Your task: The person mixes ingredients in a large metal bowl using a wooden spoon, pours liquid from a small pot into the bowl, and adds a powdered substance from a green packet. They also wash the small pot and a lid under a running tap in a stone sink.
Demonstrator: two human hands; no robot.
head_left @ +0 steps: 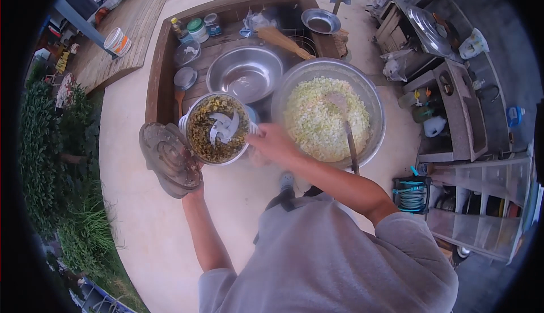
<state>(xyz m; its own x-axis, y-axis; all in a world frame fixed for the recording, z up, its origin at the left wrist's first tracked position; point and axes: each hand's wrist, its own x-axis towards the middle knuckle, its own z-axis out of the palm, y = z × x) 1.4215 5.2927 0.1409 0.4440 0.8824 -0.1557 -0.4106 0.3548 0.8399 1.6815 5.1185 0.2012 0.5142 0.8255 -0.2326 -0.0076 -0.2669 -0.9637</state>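
Observation:
My right hand [273,143] is closed round the side handle of a food chopper bowl [253,121]. Inside it lies a finely chopped dark green and yellow mix [199,126], with a pale curved blade [224,127] standing up in the middle. Against the bowl's left side, my left hand [194,181] grips a dark, smeared lid [164,157] from below; the lid hides most of its fingers. To the right, a big metal basin [377,123] holds pale green chopped vegetable [317,106], and a wooden spatula [348,126] leans in it.
Behind the chopper bowl sits a wide steel basin [249,69] on a brown wooden-framed table [226,7]. A small steel bowl [321,21], a straw whisk [283,42], a wooden spoon [179,98] and a green-lidded jar [197,30] are around it. A stone sink [462,109] stands far right.

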